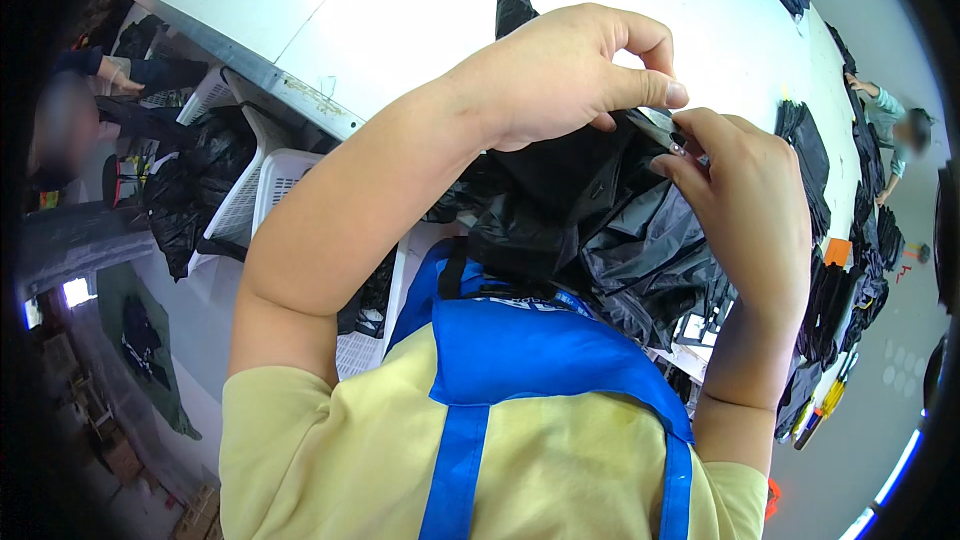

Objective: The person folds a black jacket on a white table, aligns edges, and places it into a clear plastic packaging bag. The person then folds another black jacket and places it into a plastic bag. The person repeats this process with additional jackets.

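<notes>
Head view: a black cloth piece (555,185) is bunched at the tabletop's (420,10) near edge, in front of the blue apron (560,350). The right hand (745,175) grasps what look like small metal snips (655,127) between thumb and fingers, just beside the cloth. The left hand (575,75) arches over the cloth, thumb and forefinger tips nearly together; whether it pinches a thread or grips a fold, I cannot tell. The sheen suggests light, soft, rather slippery fabric, likely to slump unless pinched along a fold or edge; a blade could nick it. The snips seem stiff and light, best held by their handles. Stacked black pieces (803,155) lie toward the tabletop's right edge; a white basket (240,205) stands below its near edge, leftward.
</notes>
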Demonstrator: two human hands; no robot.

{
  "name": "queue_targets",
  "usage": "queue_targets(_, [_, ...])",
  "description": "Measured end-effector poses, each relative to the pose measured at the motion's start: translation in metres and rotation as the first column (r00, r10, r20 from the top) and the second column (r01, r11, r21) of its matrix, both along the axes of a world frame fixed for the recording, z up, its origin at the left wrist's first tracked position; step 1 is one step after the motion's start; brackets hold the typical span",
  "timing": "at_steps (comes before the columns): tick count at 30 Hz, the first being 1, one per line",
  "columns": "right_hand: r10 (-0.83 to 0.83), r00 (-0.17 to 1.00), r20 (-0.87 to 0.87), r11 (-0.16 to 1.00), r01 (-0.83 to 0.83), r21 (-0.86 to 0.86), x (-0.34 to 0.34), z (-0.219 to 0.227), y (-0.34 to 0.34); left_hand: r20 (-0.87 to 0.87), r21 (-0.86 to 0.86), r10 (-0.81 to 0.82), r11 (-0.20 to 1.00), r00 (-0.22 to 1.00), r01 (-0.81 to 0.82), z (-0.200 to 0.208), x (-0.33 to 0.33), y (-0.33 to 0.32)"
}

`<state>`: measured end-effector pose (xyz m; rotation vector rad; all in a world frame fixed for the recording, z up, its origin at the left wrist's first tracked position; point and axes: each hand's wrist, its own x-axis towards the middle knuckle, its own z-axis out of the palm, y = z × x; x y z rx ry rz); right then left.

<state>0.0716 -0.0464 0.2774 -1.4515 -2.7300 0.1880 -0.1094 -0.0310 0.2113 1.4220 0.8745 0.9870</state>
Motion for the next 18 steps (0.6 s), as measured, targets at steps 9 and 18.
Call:
queue_targets(9, [-0.007,0.997,-0.081,1.0,0.006,-0.013,0.0,-0.007,0.004,-0.015,-0.001,-0.01,1.0,1.0,0.01,-0.002,0.001,-0.003])
queue_targets(18, [-0.313,0.796,-0.518,0.869,0.02,-0.494,0.069,-0.034,0.026,0.503,0.021,0.086,0.994,0.86,-0.111,-0.02,-0.062,-0.022])
